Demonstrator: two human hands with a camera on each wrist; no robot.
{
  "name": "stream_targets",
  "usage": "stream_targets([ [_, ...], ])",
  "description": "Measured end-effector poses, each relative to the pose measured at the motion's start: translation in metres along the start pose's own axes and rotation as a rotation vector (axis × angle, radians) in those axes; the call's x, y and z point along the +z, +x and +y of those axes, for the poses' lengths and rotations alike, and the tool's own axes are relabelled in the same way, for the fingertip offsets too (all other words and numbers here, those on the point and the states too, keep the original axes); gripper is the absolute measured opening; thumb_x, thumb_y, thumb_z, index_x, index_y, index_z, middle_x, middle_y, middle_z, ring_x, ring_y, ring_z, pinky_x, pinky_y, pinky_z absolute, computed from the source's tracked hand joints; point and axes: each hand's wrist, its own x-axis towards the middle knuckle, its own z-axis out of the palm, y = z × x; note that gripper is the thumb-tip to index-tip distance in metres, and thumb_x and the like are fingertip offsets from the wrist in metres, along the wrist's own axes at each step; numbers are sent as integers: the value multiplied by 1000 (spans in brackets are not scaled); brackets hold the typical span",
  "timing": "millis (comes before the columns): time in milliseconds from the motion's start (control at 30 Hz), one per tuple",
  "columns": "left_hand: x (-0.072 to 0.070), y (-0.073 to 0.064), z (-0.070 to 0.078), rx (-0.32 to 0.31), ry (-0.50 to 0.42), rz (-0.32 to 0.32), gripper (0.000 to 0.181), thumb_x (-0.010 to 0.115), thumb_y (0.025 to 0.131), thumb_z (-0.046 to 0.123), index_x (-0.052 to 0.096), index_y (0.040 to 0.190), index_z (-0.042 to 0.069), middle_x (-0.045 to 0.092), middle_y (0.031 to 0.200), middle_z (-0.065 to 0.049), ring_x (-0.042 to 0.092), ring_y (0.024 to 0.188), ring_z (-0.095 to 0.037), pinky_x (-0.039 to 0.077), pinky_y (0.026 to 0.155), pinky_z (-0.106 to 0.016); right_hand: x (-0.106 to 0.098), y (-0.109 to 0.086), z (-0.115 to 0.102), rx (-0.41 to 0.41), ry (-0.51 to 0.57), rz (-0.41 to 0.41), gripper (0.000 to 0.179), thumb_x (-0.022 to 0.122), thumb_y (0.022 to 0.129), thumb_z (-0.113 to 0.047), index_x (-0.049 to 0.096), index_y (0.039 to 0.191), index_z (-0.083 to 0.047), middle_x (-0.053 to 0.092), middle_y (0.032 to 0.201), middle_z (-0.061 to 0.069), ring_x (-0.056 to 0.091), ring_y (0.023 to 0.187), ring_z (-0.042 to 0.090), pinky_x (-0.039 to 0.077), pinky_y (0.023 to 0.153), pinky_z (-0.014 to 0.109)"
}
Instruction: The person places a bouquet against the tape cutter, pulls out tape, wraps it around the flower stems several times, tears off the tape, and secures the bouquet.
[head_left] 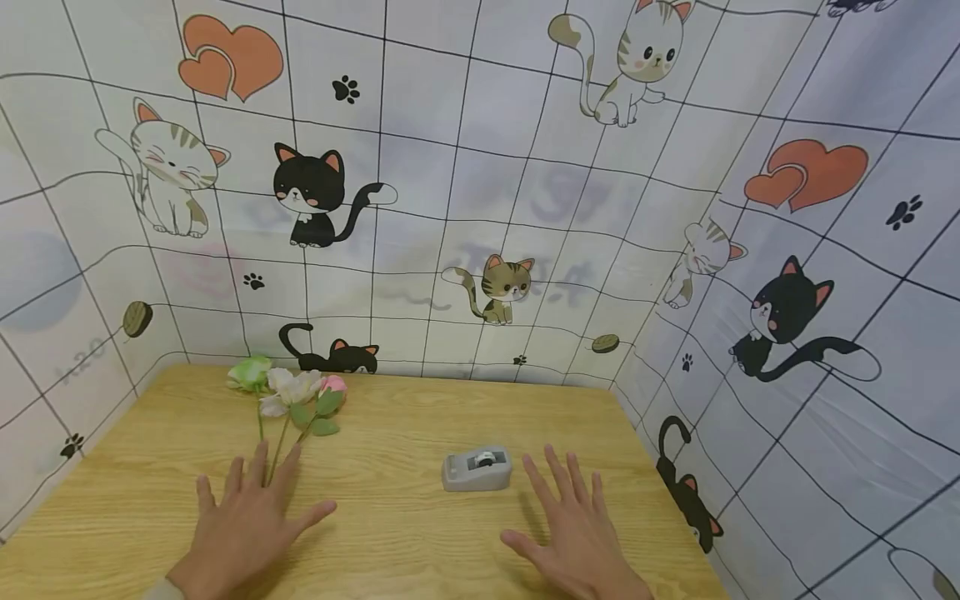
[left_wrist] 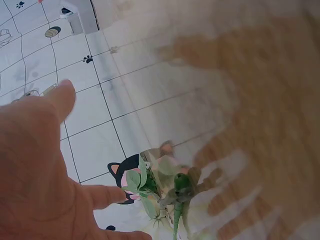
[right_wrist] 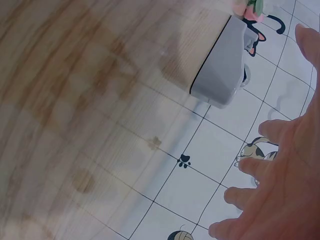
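Observation:
My left hand [head_left: 243, 525] is spread with straight fingers over the left of the wooden table, its fingertips by the stems of three artificial flowers. The green flower [head_left: 250, 373], white flower [head_left: 291, 388] and pink flower [head_left: 333, 384] lie with their heads toward the back wall. Fingers splayed, my right hand [head_left: 573, 533] is just right of a grey tape dispenser [head_left: 477, 470] and holds nothing. In the right wrist view the dispenser [right_wrist: 220, 62] stands on the glossy tabletop beyond the fingers. Green leaves [left_wrist: 142, 182] show past the left fingers in the left wrist view.
The light wooden table [head_left: 397, 533] reaches back to a white sheet wall [head_left: 420, 200] printed with cats, hearts and a grid. Similar sheets close in the left and right sides. Hands and flowers reflect in the tabletop.

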Motion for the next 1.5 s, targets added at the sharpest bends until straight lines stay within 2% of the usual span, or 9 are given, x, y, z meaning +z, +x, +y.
stream_targets([
  [200,1,6,-3,-34,22,14,105,65,108,80,44,177,4,46,166,-49,48,145,-79,30,113,-103,1,1,-3,-10,-10,13,101,75,101,-78,37,184,-33,33,193,12,31,176,55,28,132,91],
  [300,-1,10,-6,-55,20,10,97,72,111,65,44,173,-3,53,150,-51,56,129,-76,50,96,-93,1,2,-5,-9,-7,13,100,74,103,-77,37,184,-32,32,193,11,31,177,54,29,134,89],
  [400,-4,14,-8,-67,-8,13,85,78,111,44,45,168,-9,56,134,-50,60,117,-70,58,75,-78,0,4,-7,-12,4,13,98,73,105,-76,38,184,-30,34,193,12,31,177,54,30,135,87],
  [567,-7,17,-11,-51,-50,9,56,80,108,18,56,143,-19,58,113,-45,65,100,-61,61,61,-62,-1,5,-10,-13,15,9,96,71,106,-74,37,184,-30,34,193,12,33,176,53,34,135,84],
  [767,-5,18,-16,9,-27,35,33,83,104,6,59,110,-16,61,90,-36,72,74,-47,63,59,-55,-1,7,-11,-12,20,3,95,69,108,-74,33,186,-33,34,193,11,35,176,51,41,132,82],
  [1067,-4,19,-19,44,-38,50,32,80,102,-4,57,110,-24,63,83,-34,71,64,-37,61,51,-44,-4,8,-15,-12,12,-15,93,62,110,-78,32,186,-33,34,192,11,36,176,51,43,132,79],
  [1267,-4,19,-18,8,-116,-22,12,58,111,-9,52,103,-15,63,71,-21,60,52,-22,50,42,-33,-5,8,-17,-25,21,-4,92,63,111,-76,33,186,-32,36,191,13,39,174,52,45,130,79],
  [1367,-4,19,-18,-4,-146,-36,18,47,114,-9,50,97,-10,60,68,-16,57,50,-20,46,41,-31,-5,8,-19,-36,24,6,92,64,111,-76,33,185,-31,37,191,13,41,172,52,47,128,79],
  [1500,-3,21,-18,-12,-170,-47,24,45,113,-11,51,90,-10,58,66,-13,56,50,-19,47,41,-29,-5,8,-20,-45,23,4,92,65,111,-74,33,186,-31,37,191,13,41,172,52,47,128,79],
])
